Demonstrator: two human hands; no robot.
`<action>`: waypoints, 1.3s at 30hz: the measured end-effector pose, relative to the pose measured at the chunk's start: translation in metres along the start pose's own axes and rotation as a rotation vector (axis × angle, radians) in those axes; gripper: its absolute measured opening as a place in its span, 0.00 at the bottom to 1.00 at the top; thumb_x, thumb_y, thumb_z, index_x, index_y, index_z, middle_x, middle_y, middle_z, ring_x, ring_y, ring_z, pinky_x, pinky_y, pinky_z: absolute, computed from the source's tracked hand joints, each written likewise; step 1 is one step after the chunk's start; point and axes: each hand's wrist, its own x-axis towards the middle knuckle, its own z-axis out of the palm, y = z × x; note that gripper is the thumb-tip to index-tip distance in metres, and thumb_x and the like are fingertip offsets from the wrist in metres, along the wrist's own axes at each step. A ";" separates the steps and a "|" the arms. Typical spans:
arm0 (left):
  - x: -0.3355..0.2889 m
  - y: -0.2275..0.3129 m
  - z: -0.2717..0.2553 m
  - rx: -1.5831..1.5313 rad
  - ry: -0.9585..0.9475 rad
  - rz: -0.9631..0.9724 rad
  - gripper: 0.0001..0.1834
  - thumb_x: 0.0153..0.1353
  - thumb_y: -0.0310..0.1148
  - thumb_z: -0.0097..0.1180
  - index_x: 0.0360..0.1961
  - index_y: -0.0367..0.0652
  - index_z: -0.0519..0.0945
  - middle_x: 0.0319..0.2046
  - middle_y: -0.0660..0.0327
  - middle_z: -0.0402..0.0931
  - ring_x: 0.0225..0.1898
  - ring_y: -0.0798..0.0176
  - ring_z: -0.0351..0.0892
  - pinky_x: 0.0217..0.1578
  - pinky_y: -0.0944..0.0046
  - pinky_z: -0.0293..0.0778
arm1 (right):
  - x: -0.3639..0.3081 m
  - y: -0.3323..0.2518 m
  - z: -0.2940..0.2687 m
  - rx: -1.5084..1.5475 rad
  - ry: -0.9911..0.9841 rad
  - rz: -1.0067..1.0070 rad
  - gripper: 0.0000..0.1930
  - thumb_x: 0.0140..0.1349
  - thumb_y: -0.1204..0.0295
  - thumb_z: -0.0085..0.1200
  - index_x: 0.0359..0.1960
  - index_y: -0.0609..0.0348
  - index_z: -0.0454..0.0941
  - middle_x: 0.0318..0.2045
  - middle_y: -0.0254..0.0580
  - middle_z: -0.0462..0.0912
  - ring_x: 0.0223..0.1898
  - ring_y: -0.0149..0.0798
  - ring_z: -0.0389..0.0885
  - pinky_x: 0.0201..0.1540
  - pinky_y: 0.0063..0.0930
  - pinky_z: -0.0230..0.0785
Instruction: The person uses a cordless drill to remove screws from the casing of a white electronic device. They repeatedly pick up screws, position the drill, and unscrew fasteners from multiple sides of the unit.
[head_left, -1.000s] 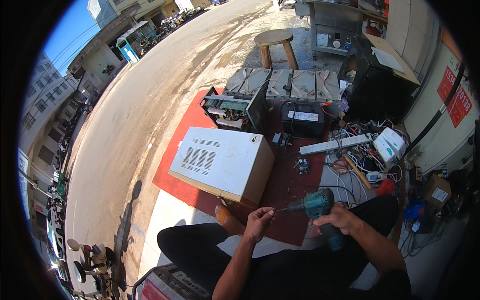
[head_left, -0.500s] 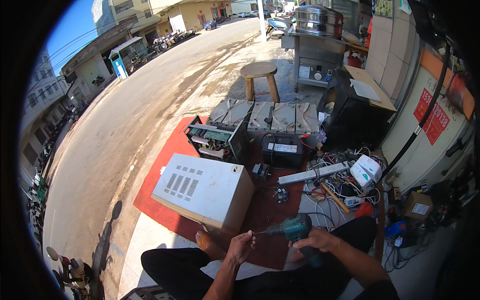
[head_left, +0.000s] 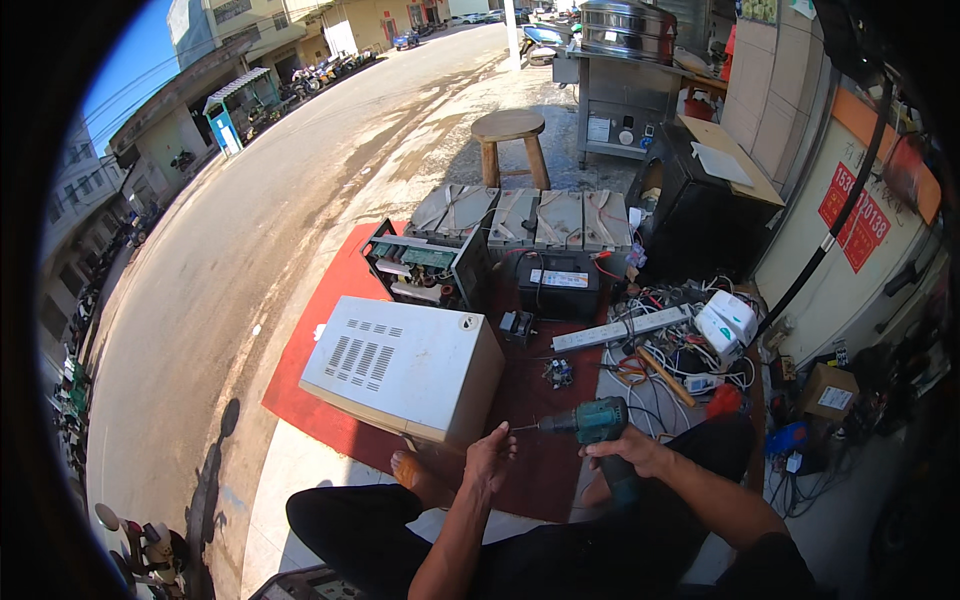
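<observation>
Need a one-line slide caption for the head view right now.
Seated person's right hand holds a teal drill toward the white microwave casing, left hand beside the bit.

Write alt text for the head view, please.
A seated person's right hand holds a teal cordless drill, bit aimed at the left hand beside a white microwave casing on a red mat.

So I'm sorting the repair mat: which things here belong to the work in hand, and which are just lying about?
In hand:
- teal cordless drill, gripped by the right hand
- white metal casing, with the left hand at its near corner

Lying about:
- wooden stool
- black battery
- white power strip
- open chassis
</observation>
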 end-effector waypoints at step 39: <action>0.092 0.098 -0.032 2.020 0.485 0.655 0.60 0.52 0.49 0.69 0.83 0.44 0.52 0.82 0.44 0.45 0.84 0.36 0.38 0.75 0.20 0.35 | 0.283 0.189 -0.070 0.868 0.286 0.301 0.17 0.63 0.68 0.73 0.49 0.54 0.79 0.40 0.43 0.88 0.33 0.37 0.86 0.36 0.38 0.83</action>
